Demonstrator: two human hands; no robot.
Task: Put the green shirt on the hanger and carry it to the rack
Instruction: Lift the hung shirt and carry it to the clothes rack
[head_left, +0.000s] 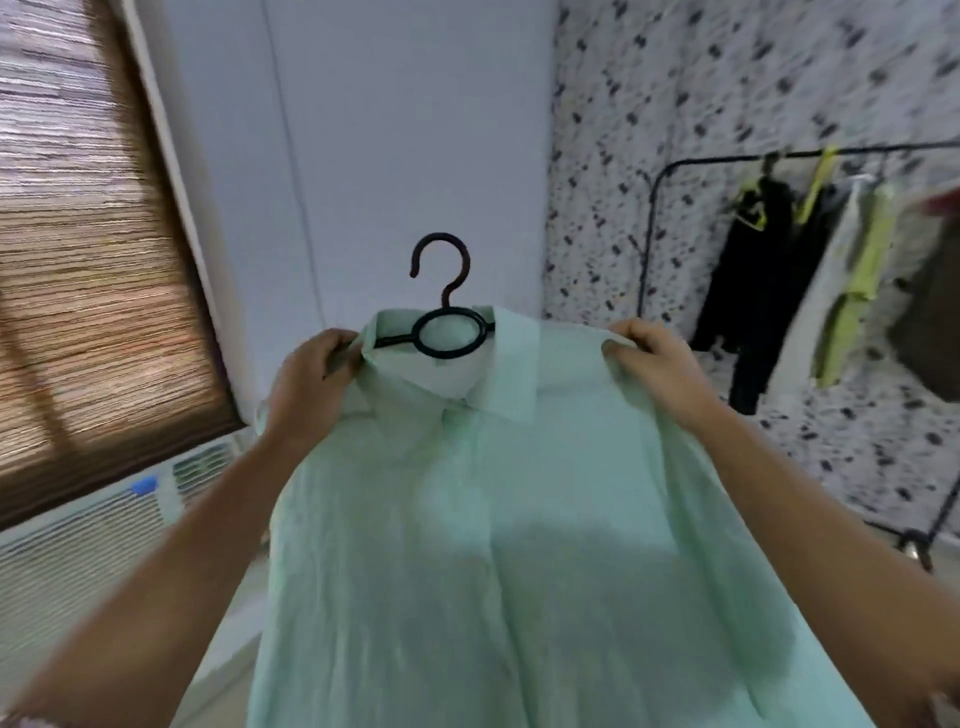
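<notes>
While the left hand pinches one shoulder beside the collar, the green shirt hangs spread in the air on a black hanger, its hook standing clear above the collar. The right hand grips the other shoulder, so the hands are well apart. The hanging step looks nearly done, with only the shoulders being settled. Next, I'd say, one hand must take the hook and the person turn right toward the rack. No surface shows beneath the shirt. At left a woven blind hangs above a window air conditioner. Then comes a plain white wall, then a speckled wall where the rack carries dark and lime garments.
</notes>
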